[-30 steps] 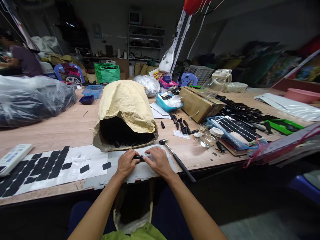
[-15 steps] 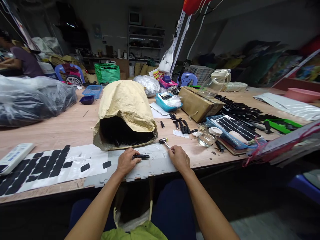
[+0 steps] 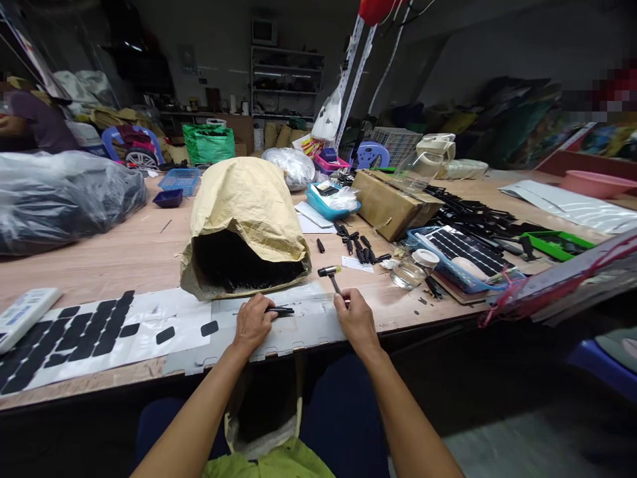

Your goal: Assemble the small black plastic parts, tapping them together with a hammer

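My left hand [image 3: 255, 321] is closed on a slim black part [image 3: 283, 311], whose end sticks out to the right, low over a grey board [image 3: 298, 332] at the table's front edge. In my right hand [image 3: 356, 316] is a small hammer [image 3: 330, 272], gripped by its handle. Its head, black at one end and yellowish at the other, is raised above the board, apart from the black part. Just behind my left hand lies a cream woven sack [image 3: 249, 192], its dark mouth facing me. What fills the sack is hard to make out.
A white sheet with black rounded patches [image 3: 166, 334] lies at the left, beside a white device [image 3: 30, 315]. Several black pieces [image 3: 365, 249], a glass jar [image 3: 411, 273], a blue basket [image 3: 460, 275] and a cardboard box [image 3: 391, 199] stand at the right.
The hammer's head has been lifted and turned more upright in my right hand. My left hand has stayed on the black part. The view has shifted slightly.
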